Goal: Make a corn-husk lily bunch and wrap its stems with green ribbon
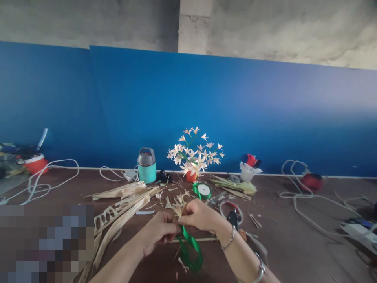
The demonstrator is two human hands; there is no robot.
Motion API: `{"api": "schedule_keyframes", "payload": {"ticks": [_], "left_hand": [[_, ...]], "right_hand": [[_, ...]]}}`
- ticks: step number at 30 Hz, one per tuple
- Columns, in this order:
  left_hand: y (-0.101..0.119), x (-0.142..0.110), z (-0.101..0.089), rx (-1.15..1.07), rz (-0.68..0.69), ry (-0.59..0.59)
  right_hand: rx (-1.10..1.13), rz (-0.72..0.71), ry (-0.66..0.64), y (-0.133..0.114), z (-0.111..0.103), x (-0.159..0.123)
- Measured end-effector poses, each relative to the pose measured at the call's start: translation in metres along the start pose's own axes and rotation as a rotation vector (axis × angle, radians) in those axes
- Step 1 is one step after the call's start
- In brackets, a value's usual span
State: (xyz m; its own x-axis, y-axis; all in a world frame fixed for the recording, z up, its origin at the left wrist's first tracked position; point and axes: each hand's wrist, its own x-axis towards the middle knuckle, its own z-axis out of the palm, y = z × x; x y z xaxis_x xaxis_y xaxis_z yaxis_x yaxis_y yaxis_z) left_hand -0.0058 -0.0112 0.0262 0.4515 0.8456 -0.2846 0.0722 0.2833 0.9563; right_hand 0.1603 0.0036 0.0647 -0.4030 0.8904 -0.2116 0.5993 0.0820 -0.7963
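Green ribbon (pixel 198 257) loops beneath left hand (pixel 163 228) and right hand (pixel 200 214), both pinching at base of pale flower (pixel 178 209), exact grip partly hidden. Spool (pixel 204 190) lies beyond on brown counter (pixel 279 239).

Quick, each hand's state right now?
Left hand: closed on the base of the pale husk flower.
Right hand: closed there too, above looped green ribbon.

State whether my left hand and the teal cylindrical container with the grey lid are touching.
Apart: the head view plainly shows brown tabletop and pale dried husk strips between the left hand and the teal container.
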Motion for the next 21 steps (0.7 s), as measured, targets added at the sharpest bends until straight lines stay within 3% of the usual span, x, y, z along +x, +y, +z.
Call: {"api": "schedule_keyframes", "payload": {"ticks": [21], "left_hand": [[-0.005,0.004,-0.002,-0.050,-0.012,0.006]], "right_hand": [[-0.047,-0.017,0.058,0.010,0.008,0.008]]}}
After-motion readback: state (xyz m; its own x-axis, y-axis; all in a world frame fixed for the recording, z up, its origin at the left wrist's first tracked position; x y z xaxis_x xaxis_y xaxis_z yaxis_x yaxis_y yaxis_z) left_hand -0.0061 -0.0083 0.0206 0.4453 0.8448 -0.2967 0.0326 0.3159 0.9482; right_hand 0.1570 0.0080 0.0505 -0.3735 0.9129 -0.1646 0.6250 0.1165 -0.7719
